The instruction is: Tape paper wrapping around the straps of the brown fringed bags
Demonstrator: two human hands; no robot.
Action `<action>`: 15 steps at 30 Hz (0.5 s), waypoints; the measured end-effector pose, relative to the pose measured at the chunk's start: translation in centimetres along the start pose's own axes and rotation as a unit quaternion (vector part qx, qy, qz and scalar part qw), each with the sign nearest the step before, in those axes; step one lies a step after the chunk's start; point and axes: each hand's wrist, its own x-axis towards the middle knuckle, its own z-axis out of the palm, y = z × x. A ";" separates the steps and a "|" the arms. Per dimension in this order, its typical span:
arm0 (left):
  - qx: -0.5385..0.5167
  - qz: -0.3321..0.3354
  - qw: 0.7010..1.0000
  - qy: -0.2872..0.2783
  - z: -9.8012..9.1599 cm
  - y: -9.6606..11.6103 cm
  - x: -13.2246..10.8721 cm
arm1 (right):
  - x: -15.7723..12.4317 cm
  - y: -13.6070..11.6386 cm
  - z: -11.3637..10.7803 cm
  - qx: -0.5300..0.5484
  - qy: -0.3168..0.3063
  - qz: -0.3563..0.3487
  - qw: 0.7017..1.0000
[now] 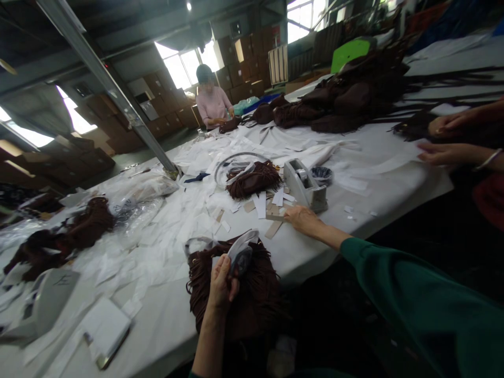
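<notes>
My left hand (221, 283) is closed on the paper-wrapped handle (241, 257) of a dark brown fringed bag (240, 299) that lies at the near edge of the white table (173, 320). My right hand (301, 217) reaches out to the paper strips (273, 226) lying beside the grey tape dispenser (305, 185). Its fingers rest flat on the table at a strip. My right arm wears a green sleeve.
Another brown fringed bag (252, 178) lies mid-table among scattered white paper. More brown bags (338, 100) are heaped at the far right and at the left (74, 231). A co-worker's hands (444, 139) work at the right edge; another person (212, 100) stands at the far end. A steel post (118, 94) rises from the table.
</notes>
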 end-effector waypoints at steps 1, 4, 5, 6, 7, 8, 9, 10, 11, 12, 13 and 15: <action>0.001 0.001 1.000 0.000 0.0 0.0 0.0 | 0.0 -0.1 -0.1 0.005 0.009 0.006 1.000; 0.007 0.001 1.000 -0.005 -0.1 -0.1 0.0 | -0.2 -0.4 -0.6 0.025 0.036 0.019 0.999; 0.009 0.000 1.000 -0.007 -0.1 -0.1 0.0 | -0.2 -0.5 -0.8 0.034 0.044 0.023 0.998; 0.011 -0.001 1.000 -0.007 -0.2 -0.1 0.0 | -0.3 -0.6 -0.9 0.045 0.052 0.028 0.997; 0.011 -0.002 1.000 -0.006 -0.2 -0.1 0.1 | -0.3 -0.7 -1.0 0.058 0.060 0.033 0.996; 0.011 -0.003 1.000 -0.004 -0.2 -0.1 0.1 | -0.4 -0.8 -1.0 0.073 0.069 0.039 0.994; 0.010 -0.003 1.000 -0.004 -0.2 0.0 0.1 | -0.3 -0.8 -1.1 0.089 0.078 0.047 0.992; 0.009 -0.004 1.000 -0.004 -0.1 0.0 0.0 | -0.3 -0.8 -1.1 0.108 0.088 0.056 0.989; 0.009 -0.005 1.000 -0.004 -0.1 0.1 0.0 | -0.2 -0.8 -1.2 0.129 0.097 0.066 0.985; 0.008 -0.005 1.000 -0.004 0.0 0.1 0.0 | -0.1 -0.7 -1.2 0.150 0.106 0.076 0.980; 0.007 -0.006 1.000 -0.005 0.0 0.1 0.0 | 0.0 -0.7 -1.3 0.170 0.117 0.088 0.974; 0.005 -0.007 1.000 -0.003 0.0 0.1 0.0 | 0.3 -0.5 -1.7 0.209 0.139 0.111 0.962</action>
